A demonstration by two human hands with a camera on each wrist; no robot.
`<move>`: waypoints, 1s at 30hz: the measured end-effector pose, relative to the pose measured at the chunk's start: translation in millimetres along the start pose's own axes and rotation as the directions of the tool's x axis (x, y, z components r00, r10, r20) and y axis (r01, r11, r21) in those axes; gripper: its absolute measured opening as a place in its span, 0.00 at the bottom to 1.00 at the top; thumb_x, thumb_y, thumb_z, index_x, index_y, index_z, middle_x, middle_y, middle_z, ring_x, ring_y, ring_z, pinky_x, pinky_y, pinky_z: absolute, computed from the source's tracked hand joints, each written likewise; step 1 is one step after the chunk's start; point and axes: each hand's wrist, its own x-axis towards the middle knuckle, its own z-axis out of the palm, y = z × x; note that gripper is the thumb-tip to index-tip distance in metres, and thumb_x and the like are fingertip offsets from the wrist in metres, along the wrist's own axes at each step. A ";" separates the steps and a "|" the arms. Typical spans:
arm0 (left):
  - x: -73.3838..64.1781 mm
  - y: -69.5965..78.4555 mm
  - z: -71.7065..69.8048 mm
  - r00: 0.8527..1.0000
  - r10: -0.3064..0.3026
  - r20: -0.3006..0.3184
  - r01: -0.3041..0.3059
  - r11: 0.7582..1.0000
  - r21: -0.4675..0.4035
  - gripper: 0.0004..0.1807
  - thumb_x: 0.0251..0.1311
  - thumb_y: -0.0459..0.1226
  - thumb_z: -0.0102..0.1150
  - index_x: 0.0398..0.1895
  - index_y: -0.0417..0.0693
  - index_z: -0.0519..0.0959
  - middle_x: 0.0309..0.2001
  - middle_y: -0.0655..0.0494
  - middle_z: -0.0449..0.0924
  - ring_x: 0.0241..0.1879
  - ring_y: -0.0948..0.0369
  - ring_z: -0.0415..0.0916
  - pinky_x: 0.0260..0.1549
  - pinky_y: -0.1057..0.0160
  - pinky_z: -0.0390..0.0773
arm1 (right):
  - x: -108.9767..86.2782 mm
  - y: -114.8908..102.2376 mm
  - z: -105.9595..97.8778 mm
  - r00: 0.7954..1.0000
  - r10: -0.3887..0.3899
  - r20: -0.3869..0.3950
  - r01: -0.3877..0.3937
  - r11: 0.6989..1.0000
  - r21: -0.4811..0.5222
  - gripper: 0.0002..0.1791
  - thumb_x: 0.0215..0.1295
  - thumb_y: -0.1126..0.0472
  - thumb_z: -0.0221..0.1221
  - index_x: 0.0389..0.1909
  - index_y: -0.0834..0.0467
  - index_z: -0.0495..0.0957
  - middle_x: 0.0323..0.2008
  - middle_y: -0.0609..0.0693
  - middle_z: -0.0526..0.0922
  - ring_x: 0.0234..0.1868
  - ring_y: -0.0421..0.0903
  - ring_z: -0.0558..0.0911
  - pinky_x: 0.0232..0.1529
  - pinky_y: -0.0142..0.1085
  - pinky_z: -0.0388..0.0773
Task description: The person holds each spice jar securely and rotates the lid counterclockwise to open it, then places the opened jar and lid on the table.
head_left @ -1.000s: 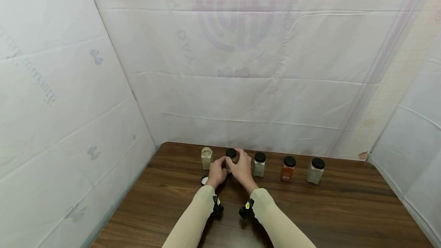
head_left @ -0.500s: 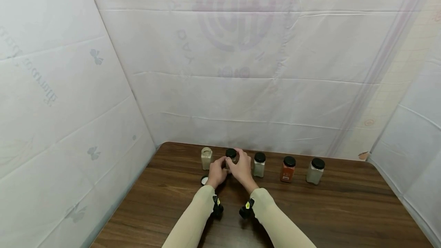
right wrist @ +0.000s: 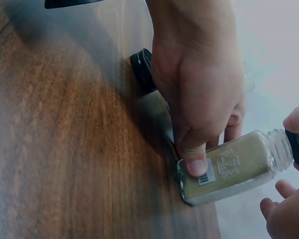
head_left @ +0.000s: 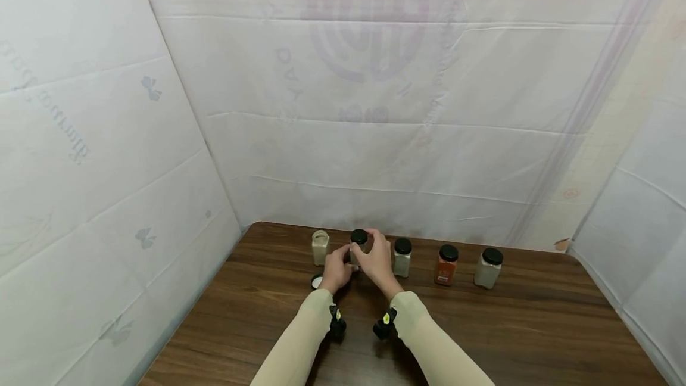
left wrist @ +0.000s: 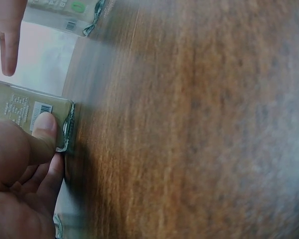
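A square glass spice jar filled with tan powder (right wrist: 239, 164) stands between both hands near the table's back. My left hand (head_left: 337, 270) grips its lower body, thumb (left wrist: 46, 127) pressed beside the barcode label. At the top, my right hand (head_left: 377, 261) pinches the black screw lid (right wrist: 296, 148) between thumb and fingers. The jar's glass threads show below the lid in the right wrist view. To the left is an uncapped jar of pale powder (head_left: 320, 249), and a black lid with a white inside (head_left: 317, 282) lies in front of it.
Right of the hands, a capped jar of pale contents (head_left: 402, 260), a capped red-orange jar (head_left: 446, 267) and another pale capped jar (head_left: 488, 270) stand in a row on the wooden table (head_left: 536, 326). White sheeting (head_left: 375, 159) hangs behind and at both sides.
The black lid under my right hand sits slightly higher than before. My left hand keeps its grip on the jar, and the head view has shifted a little.
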 end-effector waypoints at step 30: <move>0.6 -1.2 -1.5 1.000 -0.007 0.012 0.008 1.000 -0.015 0.30 0.56 0.27 0.73 0.64 0.37 0.78 0.55 0.38 0.83 0.57 0.41 0.79 0.55 0.43 0.79 | 5.7 -14.1 -21.2 0.989 -0.124 -0.076 0.124 0.992 -0.010 0.21 0.58 0.65 0.72 0.47 0.57 0.73 0.58 0.50 0.84 0.50 0.54 0.82 0.44 0.45 0.78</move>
